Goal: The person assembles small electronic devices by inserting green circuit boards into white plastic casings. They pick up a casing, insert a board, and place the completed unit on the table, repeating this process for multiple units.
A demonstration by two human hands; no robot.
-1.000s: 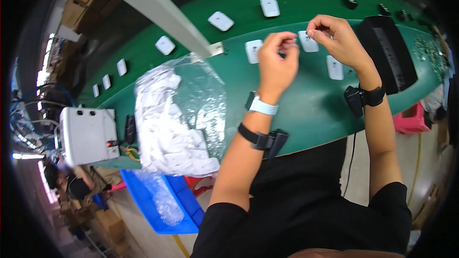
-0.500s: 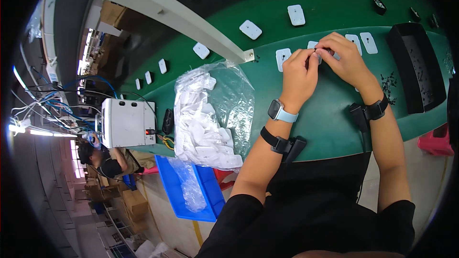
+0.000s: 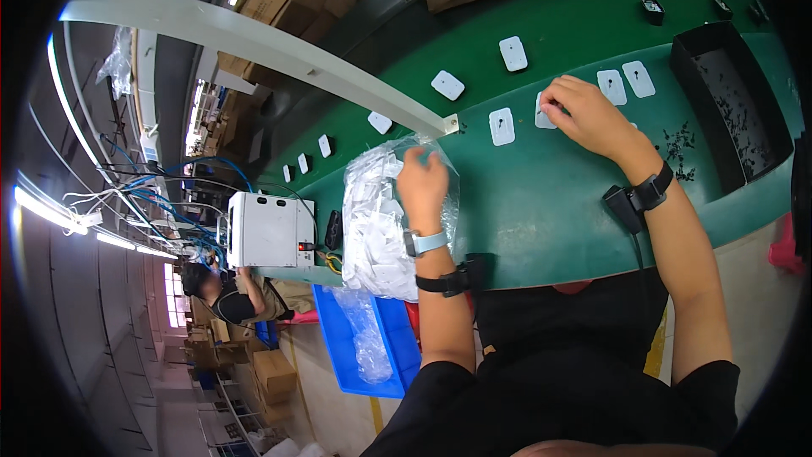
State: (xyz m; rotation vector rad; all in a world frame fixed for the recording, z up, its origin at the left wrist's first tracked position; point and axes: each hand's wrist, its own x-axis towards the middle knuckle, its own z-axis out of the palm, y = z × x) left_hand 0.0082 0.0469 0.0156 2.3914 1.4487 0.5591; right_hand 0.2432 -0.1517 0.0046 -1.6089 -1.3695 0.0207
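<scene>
My left hand (image 3: 423, 186) hovers at the right side of a clear plastic bag (image 3: 372, 228) full of white plastic plates, thumb and fingers apart with nothing visible between them. The fingers of my right hand (image 3: 592, 116) are curled together at the edge of a white plate (image 3: 541, 121), partly covering it; whatever they may pinch is hidden. Left of that plate lies another white plate (image 3: 502, 129) with a small black piece on it. Two similar plates, a white plate (image 3: 611, 86) and a tilted one (image 3: 639, 79), lie beyond my right hand.
A black open box (image 3: 698, 89) with small black pieces stands at the right, beside loose black pieces (image 3: 679, 152). Several white plates (image 3: 512, 54) line the green belt behind. A slanted white beam (image 3: 338, 68), a white machine (image 3: 269, 228) and a blue bin (image 3: 334, 347) are left.
My hands were together over the plates. My left hand has moved left to the bag and its fingers have parted, while my right hand stays near the same plate. The view has shifted slightly.
</scene>
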